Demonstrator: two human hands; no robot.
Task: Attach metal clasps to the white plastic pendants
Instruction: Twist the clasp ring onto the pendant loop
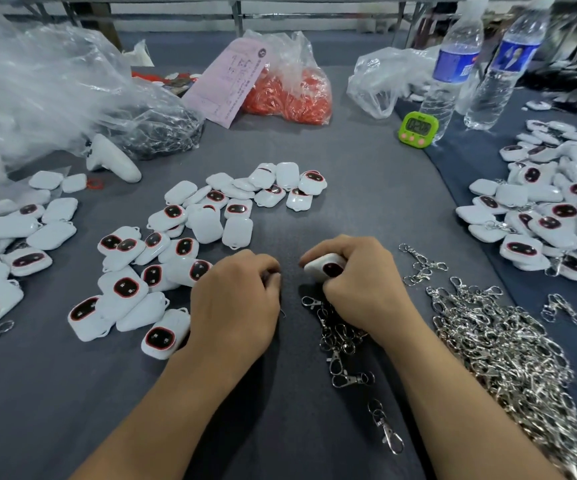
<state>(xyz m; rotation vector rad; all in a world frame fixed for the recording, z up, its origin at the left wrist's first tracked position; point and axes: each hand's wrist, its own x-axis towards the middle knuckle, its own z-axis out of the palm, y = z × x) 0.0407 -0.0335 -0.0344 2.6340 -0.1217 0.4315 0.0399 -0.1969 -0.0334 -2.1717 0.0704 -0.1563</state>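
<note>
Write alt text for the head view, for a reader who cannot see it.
The right hand grips a white pendant at a grey table, the left hand curled beside it. Loose pendants lie to the left, a heap of metal clasps to the right.

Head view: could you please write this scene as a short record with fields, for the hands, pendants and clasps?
right hand: grips one white pendant
left hand: fingers curled, contents hidden
loose pendants: spread left of the hands
clasp heap: right of the right hand
small clasp bunch: beside the right wrist
timer: green, on the far side
</note>
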